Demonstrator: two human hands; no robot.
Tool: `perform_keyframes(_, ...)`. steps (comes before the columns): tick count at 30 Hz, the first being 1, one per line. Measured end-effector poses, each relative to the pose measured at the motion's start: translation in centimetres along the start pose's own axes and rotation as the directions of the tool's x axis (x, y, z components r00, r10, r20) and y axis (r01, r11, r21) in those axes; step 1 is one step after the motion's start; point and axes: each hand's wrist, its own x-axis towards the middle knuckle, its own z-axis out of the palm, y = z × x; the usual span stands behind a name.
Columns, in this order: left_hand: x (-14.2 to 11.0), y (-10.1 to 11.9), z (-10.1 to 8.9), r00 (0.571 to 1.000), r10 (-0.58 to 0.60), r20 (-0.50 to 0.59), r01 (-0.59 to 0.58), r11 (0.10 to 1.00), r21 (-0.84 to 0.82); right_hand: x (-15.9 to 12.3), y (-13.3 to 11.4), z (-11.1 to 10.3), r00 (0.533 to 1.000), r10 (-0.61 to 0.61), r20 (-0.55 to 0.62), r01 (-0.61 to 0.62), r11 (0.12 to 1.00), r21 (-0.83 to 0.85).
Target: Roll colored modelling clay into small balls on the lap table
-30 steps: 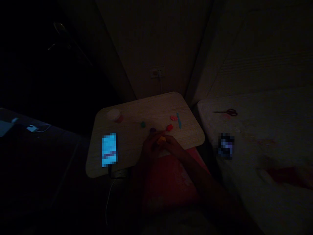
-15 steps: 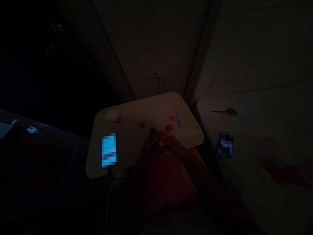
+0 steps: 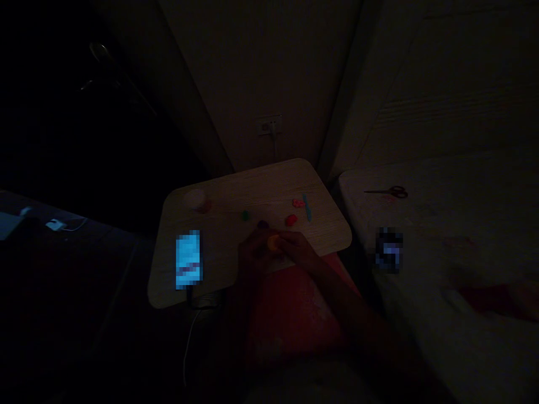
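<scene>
In dim light, a small orange lump (image 3: 274,242), which looks like modelling clay, is held between my two hands over the small table's near edge. My right hand (image 3: 298,247) pinches it from the right with closed fingers. Curled around its left side is my left hand (image 3: 252,249), its fingers dark and partly hidden. Just beyond the hands lie a purple lump (image 3: 263,224) and a red lump (image 3: 291,220). Farther off are a green lump (image 3: 245,215), a bumpy pink piece (image 3: 298,203) and a flat blue strip (image 3: 307,207).
A pale-topped tub (image 3: 194,199) stands at the table's (image 3: 223,191) far left. Near the left edge a lit phone (image 3: 188,260) lies with a cable. Scissors (image 3: 387,192) and a blurred-out object (image 3: 389,249) rest on the pale surface to the right. A wall socket (image 3: 269,124) holds a plug.
Both hands have shifted slightly: the orange lump moved a little left, and my left hand's fingers, stretched farther forward before, are now more curled around it. The other pieces stay put.
</scene>
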Motion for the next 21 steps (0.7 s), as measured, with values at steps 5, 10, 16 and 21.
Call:
perform_keyframes(5, -0.1, 0.2, 0.1, 0.999, -0.028, -0.026, 0.029, 0.999, 0.028, 0.1, -0.5, -0.3, 0.999, -0.016, 0.039, 0.019, 0.998, -0.062)
perform_keyframes(10, -0.4, -0.1, 0.2, 0.998, -0.004, -0.068, 0.009, 0.997, 0.081, 0.4, 0.3, -0.4, 0.999, 0.01, 0.044, -0.008, 0.999, -0.051)
perform_keyframes(16, -0.7, -0.2, 0.4, 0.996, 0.052, -0.074, -0.036, 0.977, 0.211, 0.0, 0.1, 0.5, 0.999, -0.019, 0.032, 0.024, 0.99, -0.136)
perform_keyframes(21, -0.7, -0.4, 0.7, 0.995, 0.093, -0.024, -0.084, 0.965, 0.249, -0.2, -0.8, 0.9, 0.997, -0.074, 0.013, 0.075, 0.967, -0.243)
